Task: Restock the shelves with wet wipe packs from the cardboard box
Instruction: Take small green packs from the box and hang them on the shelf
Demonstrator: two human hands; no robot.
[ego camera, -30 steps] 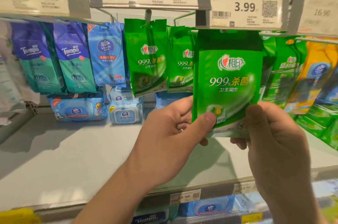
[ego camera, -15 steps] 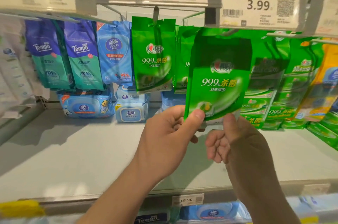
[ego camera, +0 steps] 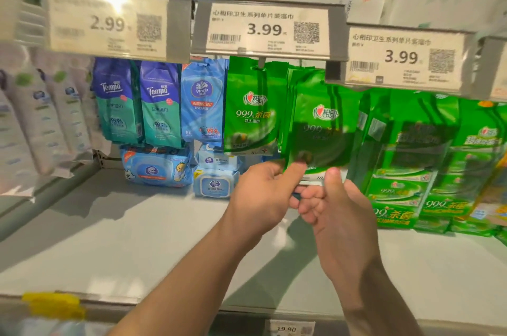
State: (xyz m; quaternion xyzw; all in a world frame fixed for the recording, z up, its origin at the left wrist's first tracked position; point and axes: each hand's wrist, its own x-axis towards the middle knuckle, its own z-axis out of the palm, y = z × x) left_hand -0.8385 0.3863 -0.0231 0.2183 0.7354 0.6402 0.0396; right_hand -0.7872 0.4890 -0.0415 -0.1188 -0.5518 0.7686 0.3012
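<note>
Both hands, left hand [ego camera: 263, 193] and right hand [ego camera: 333, 204], pinch the green wet wipe pack [ego camera: 318, 129] by its bottom edge below the 3.99 price tag [ego camera: 403, 57]; hanging hole hidden, so guide it squarely onto the peg.

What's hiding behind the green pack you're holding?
Behind the held green pack, more green packs of the same kind hang; their edges peek out at its upper left. The pack covers the hook and how many there are.

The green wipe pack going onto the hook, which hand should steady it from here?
Left, probably. The left hand pinches the green wipe pack at its bottom corner, thumb on the front. The right hand sits just below its edge, grip unclear.
</note>
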